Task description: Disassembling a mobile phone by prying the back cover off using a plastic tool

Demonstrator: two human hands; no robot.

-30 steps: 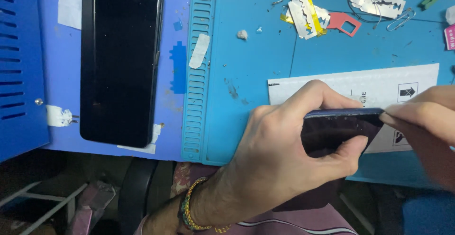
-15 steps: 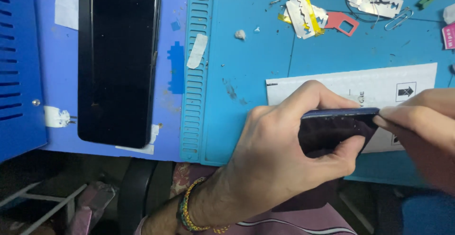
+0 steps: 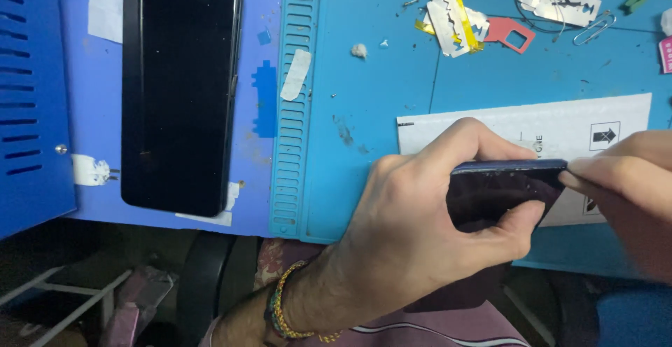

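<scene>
My left hand (image 3: 413,228) grips a dark phone (image 3: 500,189) on its edge over the front of the blue work mat (image 3: 371,102); fingers wrap its top edge and the thumb presses its lower side. My right hand (image 3: 619,193) comes in from the right and its fingertips pinch the phone's top right corner. Whether a tool sits between those fingers is hidden. A beaded bracelet (image 3: 280,312) circles my left wrist.
A second black phone (image 3: 178,88) lies screen up on a blue box at the left. A white printed sheet (image 3: 490,126) lies under my hands. Metal scraps, yellow tape, a red card piece (image 3: 511,35) and a paper clip litter the mat's far side.
Both hands and the held phone stay almost still. The view has shifted slightly, so the phone at left sits a little higher in frame.
</scene>
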